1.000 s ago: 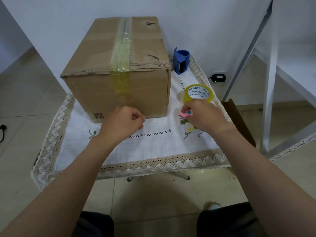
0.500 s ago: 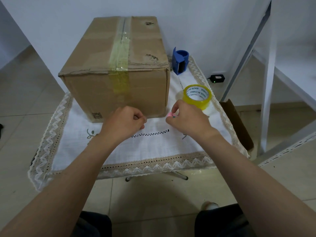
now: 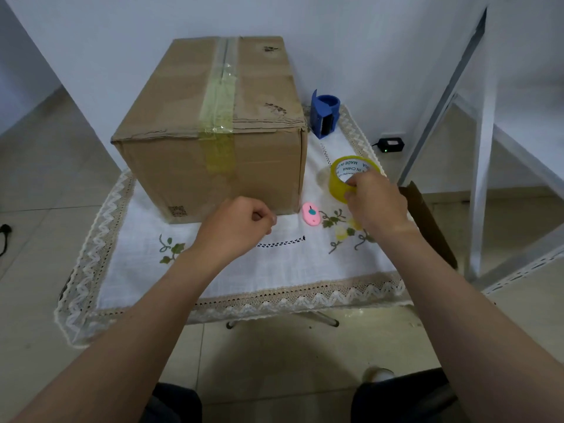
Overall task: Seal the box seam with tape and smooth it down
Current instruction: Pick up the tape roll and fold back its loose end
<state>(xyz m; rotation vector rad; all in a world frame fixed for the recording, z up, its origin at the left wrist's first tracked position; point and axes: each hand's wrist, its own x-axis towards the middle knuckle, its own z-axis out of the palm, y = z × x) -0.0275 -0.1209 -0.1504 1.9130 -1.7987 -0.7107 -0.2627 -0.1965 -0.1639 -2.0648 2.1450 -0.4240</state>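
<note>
White embroidered cloth (image 3: 213, 270) with lace border covers small surface; tiled floor around. Cardboard box (image 3: 213, 148) stands on far left part of cloth, yellowish tape strip (image 3: 218, 117) along top seam and down front face. Left hand (image 3: 235, 230) curled into loose fist just before box front, fingertips pinched together; what it pinches, cannot tell. Right hand (image 3: 375, 199) grips near edge of yellow tape roll (image 3: 345, 175), fingers curled over rim. Pink cutter (image 3: 310, 213) lies on cloth between hands. Blue dispenser (image 3: 325, 117) beside box, far right.
</note>
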